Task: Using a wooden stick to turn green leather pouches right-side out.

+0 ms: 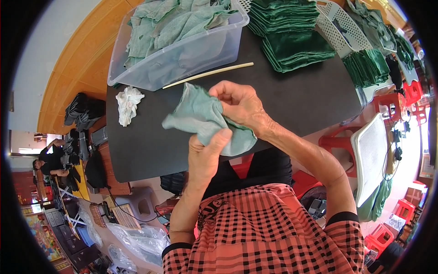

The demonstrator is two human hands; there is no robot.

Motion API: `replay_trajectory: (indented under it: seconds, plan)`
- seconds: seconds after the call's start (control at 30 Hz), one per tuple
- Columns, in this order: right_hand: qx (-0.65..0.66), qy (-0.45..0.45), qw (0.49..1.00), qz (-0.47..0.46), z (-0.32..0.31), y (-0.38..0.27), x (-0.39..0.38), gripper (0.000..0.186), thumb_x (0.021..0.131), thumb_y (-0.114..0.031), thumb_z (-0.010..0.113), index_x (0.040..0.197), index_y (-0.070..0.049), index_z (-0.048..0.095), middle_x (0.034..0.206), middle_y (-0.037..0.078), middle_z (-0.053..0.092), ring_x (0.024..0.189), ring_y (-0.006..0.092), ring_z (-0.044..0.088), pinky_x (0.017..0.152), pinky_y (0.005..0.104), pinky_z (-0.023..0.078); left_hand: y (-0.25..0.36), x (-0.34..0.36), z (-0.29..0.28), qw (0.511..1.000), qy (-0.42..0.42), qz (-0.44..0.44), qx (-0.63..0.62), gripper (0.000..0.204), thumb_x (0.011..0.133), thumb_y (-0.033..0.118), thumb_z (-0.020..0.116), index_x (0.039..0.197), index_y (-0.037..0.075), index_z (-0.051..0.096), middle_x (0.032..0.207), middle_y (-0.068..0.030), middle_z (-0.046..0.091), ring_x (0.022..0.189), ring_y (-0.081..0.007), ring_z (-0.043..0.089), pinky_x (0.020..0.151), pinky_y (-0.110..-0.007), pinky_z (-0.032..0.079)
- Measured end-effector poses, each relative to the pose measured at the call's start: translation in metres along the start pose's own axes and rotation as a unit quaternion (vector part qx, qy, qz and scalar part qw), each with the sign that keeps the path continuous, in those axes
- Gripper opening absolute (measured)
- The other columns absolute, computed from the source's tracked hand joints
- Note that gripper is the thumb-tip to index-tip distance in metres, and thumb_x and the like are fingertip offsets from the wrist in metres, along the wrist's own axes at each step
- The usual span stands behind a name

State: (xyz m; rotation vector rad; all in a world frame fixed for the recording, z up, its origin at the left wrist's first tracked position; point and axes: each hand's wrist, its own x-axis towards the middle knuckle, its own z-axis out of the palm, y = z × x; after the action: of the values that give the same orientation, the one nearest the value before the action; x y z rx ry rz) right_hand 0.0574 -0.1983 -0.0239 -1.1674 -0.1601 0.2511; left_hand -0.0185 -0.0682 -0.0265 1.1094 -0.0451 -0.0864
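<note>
A pale green fabric piece (200,112) with dark green edges is held up between my two hands above the near side of the dark table. My left hand (206,153) pinches its lower part, thumb on top. At the upper right edge, the bent fingers of my right hand (239,102) grip the same cloth. Beyond my hands lies a thin pale stick (208,75), and left of them a crumpled white tissue (129,105).
A clear plastic bin (196,57) heaped with pale green pieces stands at the far left of the black table (146,141). Stacked dark green velvet pieces (296,50) lie far right, beside a perforated basket (342,27). Red stools (340,144) stand at right; another person (48,160) is far left.
</note>
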Motion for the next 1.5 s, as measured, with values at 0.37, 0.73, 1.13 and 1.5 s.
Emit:
replay_trajectory:
  seconds: [0.37,0.73,1.13,1.5]
  plan:
    - [-0.337,0.004,0.909,-0.246,-0.015,0.000,0.014,0.040,0.075,-0.001,0.072,0.110,-0.006,0.054,0.070,0.004,0.052,0.058,0.0104,0.047,0.055,0.0261,0.043,0.007,-0.003,0.000,0.987,-0.029,-0.003,0.155,0.016,0.090,0.019,0.068,0.086,0.003,0.068,0.077,0.0049,0.061,0.073,-0.0038,0.051,0.066,-0.022,0.042]
    - [-0.304,-0.011,0.897,-0.319,-0.017,0.002,0.011,0.031,0.076,-0.001,0.072,0.105,-0.004,0.063,0.080,0.005,0.064,0.067,0.0110,0.058,0.063,0.0273,0.049,-0.012,0.016,0.006,0.999,0.028,-0.019,-0.040,0.041,0.091,0.013,0.065,0.129,0.004,0.052,0.122,-0.0049,0.058,0.108,-0.0146,0.056,0.094,-0.031,0.046]
    - [-0.350,0.053,0.870,-0.342,-0.020,0.005,0.012,0.027,0.068,0.004,0.072,0.083,-0.003,0.051,0.077,0.005,0.054,0.070,0.0122,0.052,0.062,0.0267,0.045,-0.011,0.011,0.008,0.979,0.033,0.101,0.174,0.031,0.095,0.020,0.061,0.118,0.000,0.060,0.111,-0.0039,0.062,0.103,-0.0102,0.055,0.088,-0.028,0.044]
    - [-0.308,0.060,0.894,-0.320,-0.014,0.001,0.012,0.031,0.071,-0.002,0.075,0.101,-0.003,0.066,0.083,0.005,0.061,0.073,0.0125,0.056,0.066,0.0255,0.047,-0.002,0.030,-0.010,0.994,0.041,-0.002,0.099,0.023,0.096,0.019,0.057,0.106,0.000,0.065,0.099,-0.0008,0.064,0.089,-0.0084,0.057,0.079,-0.026,0.046]
